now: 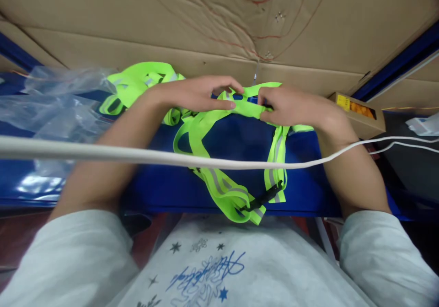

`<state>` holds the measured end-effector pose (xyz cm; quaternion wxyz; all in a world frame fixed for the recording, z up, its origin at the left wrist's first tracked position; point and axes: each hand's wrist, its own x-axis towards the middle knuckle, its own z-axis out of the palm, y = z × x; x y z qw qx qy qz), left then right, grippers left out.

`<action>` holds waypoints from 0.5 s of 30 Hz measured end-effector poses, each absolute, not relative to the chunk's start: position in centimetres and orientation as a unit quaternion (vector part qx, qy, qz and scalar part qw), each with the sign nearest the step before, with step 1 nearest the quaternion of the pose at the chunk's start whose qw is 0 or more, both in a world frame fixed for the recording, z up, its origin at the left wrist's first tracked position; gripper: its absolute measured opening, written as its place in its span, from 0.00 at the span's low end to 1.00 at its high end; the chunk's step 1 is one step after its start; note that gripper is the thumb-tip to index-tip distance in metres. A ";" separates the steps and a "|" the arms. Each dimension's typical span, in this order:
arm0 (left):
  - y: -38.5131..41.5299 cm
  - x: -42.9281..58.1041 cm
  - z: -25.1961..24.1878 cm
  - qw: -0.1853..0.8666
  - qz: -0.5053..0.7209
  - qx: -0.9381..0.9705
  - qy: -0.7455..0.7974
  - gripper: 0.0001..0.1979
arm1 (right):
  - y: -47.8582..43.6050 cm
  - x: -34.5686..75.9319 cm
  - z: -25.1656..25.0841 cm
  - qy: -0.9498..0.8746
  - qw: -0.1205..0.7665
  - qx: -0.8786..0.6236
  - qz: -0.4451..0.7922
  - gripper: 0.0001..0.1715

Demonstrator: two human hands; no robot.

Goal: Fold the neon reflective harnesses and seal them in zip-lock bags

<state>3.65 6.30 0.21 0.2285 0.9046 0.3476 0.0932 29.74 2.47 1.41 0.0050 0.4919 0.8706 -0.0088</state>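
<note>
A neon green reflective strap vest (pixel 219 185) lies across the blue table (pixel 240 142), its loops hanging over the near edge with a black buckle (pixel 264 197) at the low end. My left hand (pixel 199 94) pinches the top band of the vest between thumb and fingers. My right hand (pixel 291 108) grips the same band a short way to the right, fingers curled round it. More green straps (pixel 137 85) are piled behind my left wrist.
Clear plastic bags (pixel 55 101) lie at the left of the table. A cardboard wall (pixel 171 23) stands behind. A small brown box (pixel 360 110) sits at the right. A white cable (pixel 171 158) runs across in front of my forearms.
</note>
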 end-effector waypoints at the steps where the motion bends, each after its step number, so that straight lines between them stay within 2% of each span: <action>1: 6.0 3.9 0.3 0.229 0.105 0.906 0.341 0.33 | 2.5 30.1 2.0 0.869 -0.022 0.494 -0.008 0.15; 3: 5.7 4.4 0.4 0.236 0.135 0.910 0.314 0.40 | 2.2 30.8 3.2 0.868 -0.073 0.490 -0.018 0.16; 5: 5.7 4.9 0.6 0.230 0.179 0.918 0.268 0.44 | 1.6 31.3 4.3 0.870 -0.129 0.471 -0.062 0.13; 7: 6.3 5.4 1.1 0.203 0.243 0.921 0.228 0.40 | 1.1 31.7 5.2 0.870 -0.194 0.426 -0.158 0.10; 10: 7.2 5.9 2.3 0.207 0.303 0.902 0.227 0.30 | 0.7 32.2 5.8 0.821 -0.315 0.358 -0.312 0.09; 12: 7.5 6.4 3.2 0.256 0.278 0.897 0.230 0.27 | 0.7 32.3 5.9 0.769 -0.402 0.328 -0.374 0.10; 15: 7.2 7.8 3.8 0.429 0.230 0.865 0.119 0.37 | 1.0 32.2 5.9 0.711 -0.469 0.300 -0.429 0.15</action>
